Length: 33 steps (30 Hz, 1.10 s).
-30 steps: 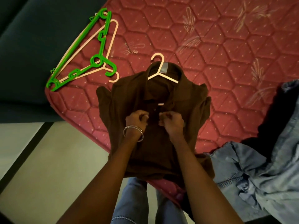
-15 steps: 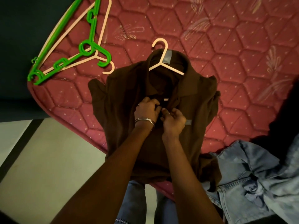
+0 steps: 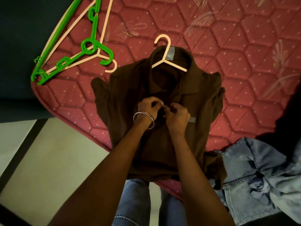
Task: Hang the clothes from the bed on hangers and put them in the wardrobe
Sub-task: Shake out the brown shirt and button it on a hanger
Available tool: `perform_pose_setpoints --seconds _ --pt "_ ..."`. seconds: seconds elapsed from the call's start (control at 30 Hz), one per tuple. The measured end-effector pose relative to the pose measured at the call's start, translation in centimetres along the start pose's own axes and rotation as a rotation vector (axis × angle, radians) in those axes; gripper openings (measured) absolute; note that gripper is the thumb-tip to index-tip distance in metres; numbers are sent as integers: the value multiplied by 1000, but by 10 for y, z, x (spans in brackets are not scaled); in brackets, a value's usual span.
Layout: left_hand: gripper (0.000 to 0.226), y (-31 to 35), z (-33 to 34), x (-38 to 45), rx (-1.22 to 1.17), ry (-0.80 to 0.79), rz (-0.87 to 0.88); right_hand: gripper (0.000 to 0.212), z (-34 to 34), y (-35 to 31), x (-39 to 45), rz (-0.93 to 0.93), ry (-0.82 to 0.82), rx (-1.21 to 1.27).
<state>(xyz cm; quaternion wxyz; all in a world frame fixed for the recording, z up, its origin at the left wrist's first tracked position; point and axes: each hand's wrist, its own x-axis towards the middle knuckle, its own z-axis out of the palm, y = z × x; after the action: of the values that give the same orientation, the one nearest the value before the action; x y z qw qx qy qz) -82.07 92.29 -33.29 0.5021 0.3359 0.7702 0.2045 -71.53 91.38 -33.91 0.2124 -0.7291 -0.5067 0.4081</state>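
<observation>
Where the two forearms reach forward over the edge of the bed (image 3: 244,46), both hands are seen clenched on the front placket of a brown shirt (image 3: 123,95). The left hand (image 3: 149,107), with metal bangles (image 3: 143,119) worn at its wrist, is curled so that its fingertips pinch the fabric at the shirt's centre line. The right hand (image 3: 177,116) is likewise curled just beside it, its fingertips pinching the same strip of cloth, and the two hands are nearly touching. The shirt is laid flat on the bed beneath the hands, its hem hanging toward the person's legs. To the right of the hands and nearer the person, a crumpled denim garment (image 3: 254,173) is spread on the bed, its edge touching the shirt's lower corner. Beyond the hands, a pale hanger (image 3: 164,51) is seated inside the shirt's collar, with its hook lying on the bed past the neckline. Farther off to the left of the hands, a green hanger (image 3: 91,46) is laid across another cream hanger (image 3: 105,22) near the bed's corner.
</observation>
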Motion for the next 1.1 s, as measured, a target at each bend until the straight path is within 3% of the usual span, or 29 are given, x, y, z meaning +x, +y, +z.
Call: perform_pose_setpoints --seconds 0.13,0.37,0.53,0.67,0.8,0.93,1.1 --pt "13 -1 3 -3 -6 52 8 13 -9 -3 3 -29 -125 -2" --pt "13 -3 5 -5 -25 68 0 16 -22 -7 3 328 -305 460" --pt "11 4 0 -3 -13 23 35 12 -29 1 5 365 -328 708" --pt "17 6 -7 -1 35 -30 58 7 -23 0 6 325 -253 670" --pt "17 7 -11 -3 -62 -109 -42 5 -16 2 3 224 -174 509" --pt "13 11 -10 1 -25 -33 -75 5 -4 3 0 136 -109 337" --pt "22 20 -2 5 164 -45 -52 9 -6 3 0 105 -77 332"
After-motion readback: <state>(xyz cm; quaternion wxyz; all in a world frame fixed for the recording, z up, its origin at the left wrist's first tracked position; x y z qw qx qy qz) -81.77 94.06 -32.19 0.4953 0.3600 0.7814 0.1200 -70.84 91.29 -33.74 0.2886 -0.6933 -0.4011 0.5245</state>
